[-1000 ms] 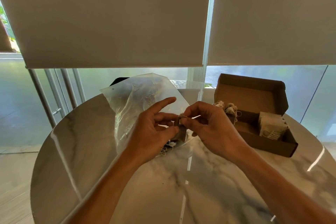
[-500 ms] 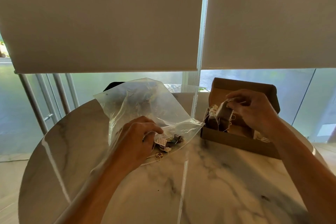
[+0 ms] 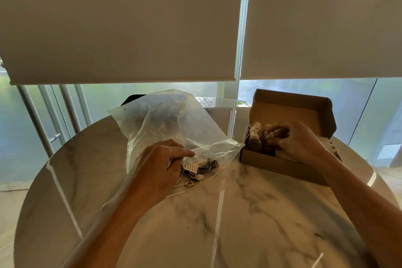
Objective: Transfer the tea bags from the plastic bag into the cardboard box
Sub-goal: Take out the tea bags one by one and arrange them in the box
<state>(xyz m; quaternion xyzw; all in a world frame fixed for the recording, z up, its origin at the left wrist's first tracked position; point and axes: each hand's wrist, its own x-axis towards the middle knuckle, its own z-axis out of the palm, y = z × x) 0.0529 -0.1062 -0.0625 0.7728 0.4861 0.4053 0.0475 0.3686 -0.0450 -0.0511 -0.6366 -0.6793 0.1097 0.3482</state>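
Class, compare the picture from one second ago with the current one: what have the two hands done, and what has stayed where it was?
The right hand carried a tea bag from in front of the plastic bag across into the cardboard box and now tucks it among the tea bags there. The left hand let go of it and dropped into the bag's mouth. Bag, box and table stayed put.

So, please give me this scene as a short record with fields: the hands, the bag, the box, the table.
left hand: inside the mouth of the bag, fingers curled by the loose tea bags
right hand: in the box, fingers on the row of tea bags
bag: clear plastic, open, lying on the table
box: cardboard, lid up, partly filled
table: round, marble look
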